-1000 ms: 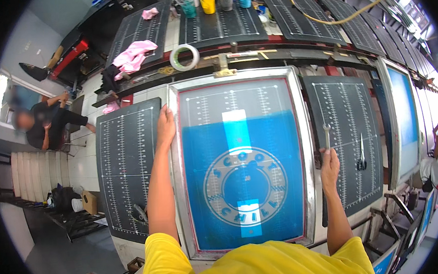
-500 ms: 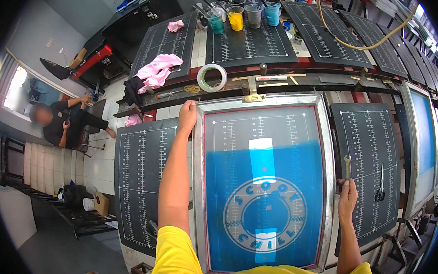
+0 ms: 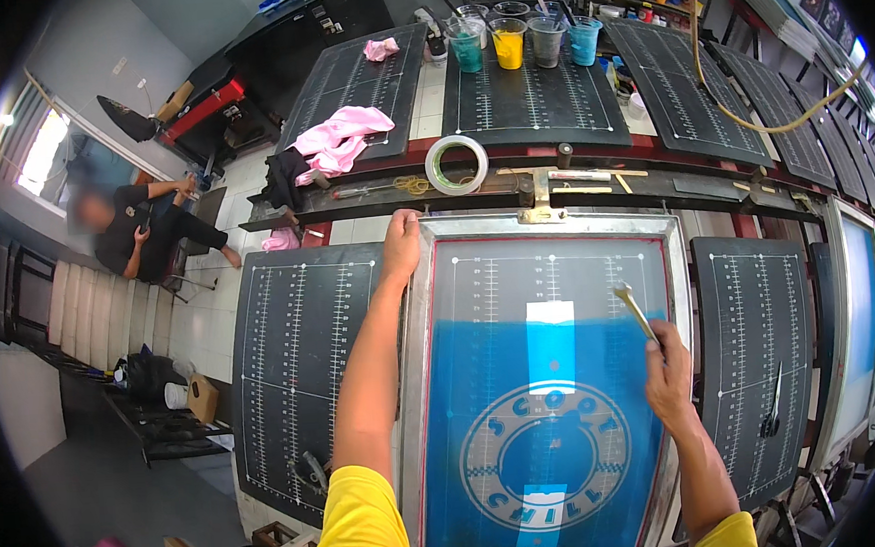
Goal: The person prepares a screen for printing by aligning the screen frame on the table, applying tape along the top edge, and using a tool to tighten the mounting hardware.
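Observation:
My left hand (image 3: 401, 241) is closed around the upper left corner of a metal-framed printing screen (image 3: 615, 227). Blue emulsion with a round lettered design covers most of its mesh. In my right hand (image 3: 668, 375) is a wrench (image 3: 634, 310), held by its handle over the screen's right side with its open jaw pointing up and left. A metal clamp (image 3: 542, 209) sits on the rail at the middle of the screen's far edge. Beneath the mesh a dark marked board shows through.
A tape roll (image 3: 457, 165) and pink cloth (image 3: 344, 139) lie along the dark rail (image 3: 643, 201). Cups of coloured ink (image 3: 510, 46) stand on the board behind. Scissors (image 3: 773, 413) rest on the right board. A hose (image 3: 703, 77) hangs at right; a person (image 3: 134, 227) sits far left.
My right hand has swung the wrench inward and up, from beside the screen's right edge to over the mesh. The left hand still holds the corner. The view has shifted slightly.

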`<state>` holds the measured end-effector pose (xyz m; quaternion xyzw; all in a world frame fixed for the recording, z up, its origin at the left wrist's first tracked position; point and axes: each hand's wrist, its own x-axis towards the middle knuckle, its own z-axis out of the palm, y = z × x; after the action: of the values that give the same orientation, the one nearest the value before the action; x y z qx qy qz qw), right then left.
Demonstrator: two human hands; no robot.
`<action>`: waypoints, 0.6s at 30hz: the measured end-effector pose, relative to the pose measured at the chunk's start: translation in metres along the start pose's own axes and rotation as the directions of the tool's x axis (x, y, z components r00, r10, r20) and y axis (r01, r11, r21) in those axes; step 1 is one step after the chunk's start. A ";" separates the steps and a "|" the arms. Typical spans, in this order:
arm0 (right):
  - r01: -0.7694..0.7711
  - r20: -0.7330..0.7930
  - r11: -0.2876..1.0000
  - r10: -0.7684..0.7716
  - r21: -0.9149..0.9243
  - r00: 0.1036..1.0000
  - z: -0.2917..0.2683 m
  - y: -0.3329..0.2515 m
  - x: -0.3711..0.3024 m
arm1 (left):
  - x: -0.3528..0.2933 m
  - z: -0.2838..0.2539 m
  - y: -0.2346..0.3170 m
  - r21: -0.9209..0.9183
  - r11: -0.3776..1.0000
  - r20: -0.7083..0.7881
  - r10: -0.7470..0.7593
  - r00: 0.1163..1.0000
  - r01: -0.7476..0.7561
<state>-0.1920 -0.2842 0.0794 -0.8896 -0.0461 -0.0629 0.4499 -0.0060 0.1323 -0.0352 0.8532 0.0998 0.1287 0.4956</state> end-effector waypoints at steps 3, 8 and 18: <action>0.211 0.040 0.977 -0.211 0.024 0.977 0.029 -0.025 0.043 | 0.002 -0.006 -0.002 0.019 1.000 0.069 -0.023 0.997 0.022; 0.469 0.058 0.882 -0.466 -0.042 0.883 0.079 -0.052 0.115 | -0.003 -0.003 0.009 0.058 0.997 0.013 0.051 0.999 -0.052; 0.620 0.153 0.737 -0.603 -0.268 0.783 0.173 -0.054 0.206 | -0.004 0.002 0.010 0.016 0.996 -0.022 0.090 0.996 -0.090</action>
<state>0.0166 -0.1073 0.0521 -0.8846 -0.3379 -0.1884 0.2604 -0.0086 0.1242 -0.0279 0.8590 0.0681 0.1599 0.4815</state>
